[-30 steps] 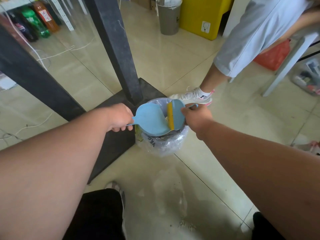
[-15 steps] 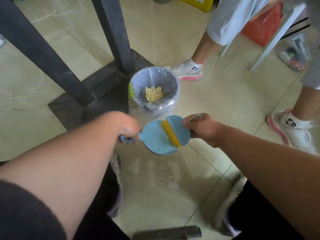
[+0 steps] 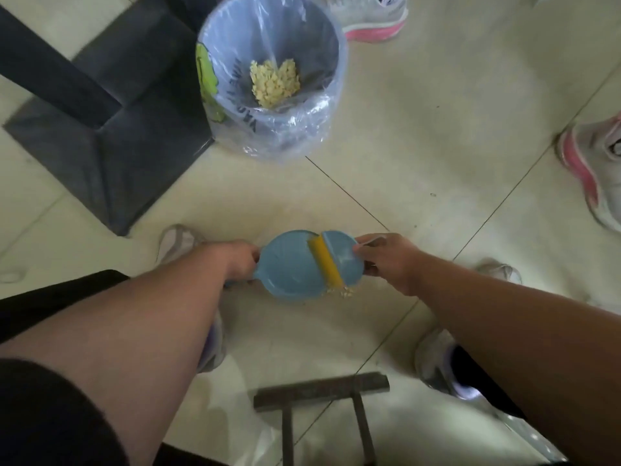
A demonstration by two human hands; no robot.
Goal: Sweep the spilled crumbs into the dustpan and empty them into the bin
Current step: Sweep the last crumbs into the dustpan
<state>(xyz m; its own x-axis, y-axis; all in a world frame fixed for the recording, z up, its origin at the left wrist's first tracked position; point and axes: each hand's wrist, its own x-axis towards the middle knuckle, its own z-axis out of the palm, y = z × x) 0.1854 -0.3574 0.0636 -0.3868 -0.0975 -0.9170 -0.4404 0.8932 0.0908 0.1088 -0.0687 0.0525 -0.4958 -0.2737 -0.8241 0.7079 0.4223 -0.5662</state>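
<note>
My left hand (image 3: pixel 240 260) grips the handle of a round light-blue dustpan (image 3: pixel 289 269), held low over the floor. My right hand (image 3: pixel 386 260) grips a small blue brush (image 3: pixel 339 253) whose yellow bristle strip (image 3: pixel 327 265) lies across the pan's open edge. A few pale crumbs (image 3: pixel 342 292) show at the pan's near edge. The bin (image 3: pixel 332 38), lined with a clear plastic bag, stands on the floor beyond the pan and holds a pile of yellowish crumbs (image 3: pixel 275 82).
A dark table base (image 3: pixel 111 156) with a black post lies left of the bin. Another person's pink-soled shoes (image 3: pixel 591 169) stand at the right and top. My own shoes (image 3: pixel 440 361) and a dark metal stool foot (image 3: pixel 319 391) sit near the bottom.
Both hands drew the dustpan and brush back from over the bin and down toward the floor near my feet. My view tilted downward, so the bin now shows its crumbs.
</note>
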